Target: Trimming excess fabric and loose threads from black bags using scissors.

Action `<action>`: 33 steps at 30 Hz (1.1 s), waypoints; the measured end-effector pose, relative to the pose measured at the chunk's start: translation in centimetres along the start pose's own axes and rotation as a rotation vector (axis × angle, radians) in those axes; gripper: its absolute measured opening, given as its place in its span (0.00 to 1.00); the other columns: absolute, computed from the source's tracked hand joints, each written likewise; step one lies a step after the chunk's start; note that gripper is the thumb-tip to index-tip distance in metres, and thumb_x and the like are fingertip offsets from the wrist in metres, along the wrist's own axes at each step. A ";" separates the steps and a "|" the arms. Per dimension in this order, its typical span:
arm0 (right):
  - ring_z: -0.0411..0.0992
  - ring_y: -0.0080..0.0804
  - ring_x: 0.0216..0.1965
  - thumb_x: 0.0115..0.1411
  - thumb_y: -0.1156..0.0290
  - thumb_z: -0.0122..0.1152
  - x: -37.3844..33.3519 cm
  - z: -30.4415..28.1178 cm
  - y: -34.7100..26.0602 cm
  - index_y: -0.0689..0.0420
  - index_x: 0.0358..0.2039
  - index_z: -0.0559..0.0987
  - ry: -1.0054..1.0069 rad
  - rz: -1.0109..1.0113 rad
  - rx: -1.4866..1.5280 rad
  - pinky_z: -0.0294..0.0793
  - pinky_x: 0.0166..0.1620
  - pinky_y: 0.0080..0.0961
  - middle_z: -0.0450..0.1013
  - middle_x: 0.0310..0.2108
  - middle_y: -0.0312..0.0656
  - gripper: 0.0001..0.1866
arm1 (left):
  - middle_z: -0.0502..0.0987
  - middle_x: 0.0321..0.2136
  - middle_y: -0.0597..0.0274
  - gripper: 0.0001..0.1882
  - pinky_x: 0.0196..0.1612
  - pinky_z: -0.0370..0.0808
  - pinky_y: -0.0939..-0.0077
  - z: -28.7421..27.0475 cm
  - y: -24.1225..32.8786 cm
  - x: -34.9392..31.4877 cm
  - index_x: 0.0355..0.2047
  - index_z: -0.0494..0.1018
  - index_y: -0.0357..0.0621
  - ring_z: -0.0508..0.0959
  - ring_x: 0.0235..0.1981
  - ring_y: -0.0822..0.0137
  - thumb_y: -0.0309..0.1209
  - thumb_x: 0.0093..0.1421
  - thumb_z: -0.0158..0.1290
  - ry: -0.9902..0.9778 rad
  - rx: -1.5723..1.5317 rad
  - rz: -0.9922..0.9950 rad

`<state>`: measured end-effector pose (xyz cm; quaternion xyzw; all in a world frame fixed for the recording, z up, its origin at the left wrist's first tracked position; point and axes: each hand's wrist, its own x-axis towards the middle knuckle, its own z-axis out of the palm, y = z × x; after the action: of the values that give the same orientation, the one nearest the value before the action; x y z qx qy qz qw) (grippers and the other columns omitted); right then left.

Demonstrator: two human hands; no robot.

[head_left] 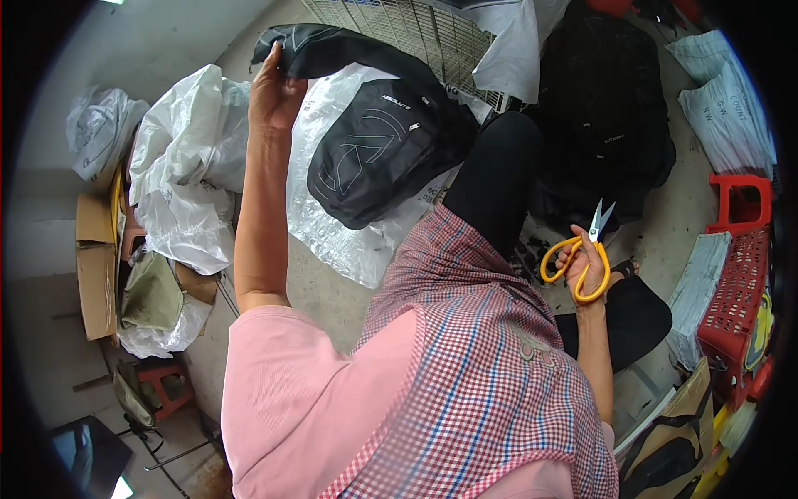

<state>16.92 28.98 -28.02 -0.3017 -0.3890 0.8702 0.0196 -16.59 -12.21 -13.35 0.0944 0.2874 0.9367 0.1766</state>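
My left hand, arm stretched far forward, grips the raised edge of a black fabric panel. That panel seems joined to a black backpack with light line patterns, which lies on a clear plastic sheet before me. In my right hand, near my bent knee, are scissors with yellow handles. Their blades point up and stand slightly apart. A larger black pile of bags lies beyond the scissors on the right.
White plastic sacks and an open cardboard box stand at the left. A wire mesh crate is at the back. On the right are a red plastic basket, a red stool and a white printed sack.
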 end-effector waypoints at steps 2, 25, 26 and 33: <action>0.65 0.24 0.24 0.64 0.60 0.50 0.0 -0.1 0.1 0.58 0.50 0.70 0.003 0.017 -0.019 0.66 0.28 0.19 0.66 0.25 0.38 0.19 | 0.76 0.42 0.52 0.13 0.49 0.75 0.74 -2.0 -0.7 -2.1 0.45 0.69 0.30 0.79 0.39 0.64 0.29 0.64 0.48 -0.099 -0.038 -0.069; 0.63 0.18 0.22 0.61 0.61 0.56 -1.7 -2.0 -5.6 0.58 0.52 0.71 0.231 -0.207 -0.532 0.63 0.27 0.11 0.66 0.24 0.35 0.22 | 0.64 0.55 0.47 0.30 0.54 0.64 0.54 -15.3 -13.2 -4.6 0.58 0.61 0.45 0.66 0.54 0.44 0.39 0.57 0.55 -0.004 2.289 0.201; 0.63 0.18 0.22 0.61 0.62 0.56 -2.0 -2.7 -6.6 0.58 0.52 0.71 0.265 -0.232 -0.553 0.63 0.27 0.11 0.66 0.24 0.35 0.22 | 0.72 0.48 0.49 0.24 0.49 0.70 0.70 -8.1 -15.7 -1.1 0.54 0.67 0.42 0.74 0.45 0.54 0.33 0.57 0.55 -0.142 2.175 0.170; 0.60 0.19 0.23 0.62 0.66 0.52 -0.6 -4.8 -8.3 0.60 0.53 0.70 0.224 -0.218 -0.266 0.60 0.26 0.13 0.64 0.23 0.36 0.20 | 0.78 0.37 0.53 0.18 0.42 0.77 0.78 7.5 -35.5 14.3 0.47 0.72 0.33 0.79 0.37 0.66 0.33 0.60 0.54 -0.639 1.081 -0.881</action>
<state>18.29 37.76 -24.48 -0.3525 -0.5261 0.7651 0.1169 -17.83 24.48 -26.45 0.3105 0.6514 0.4362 0.5375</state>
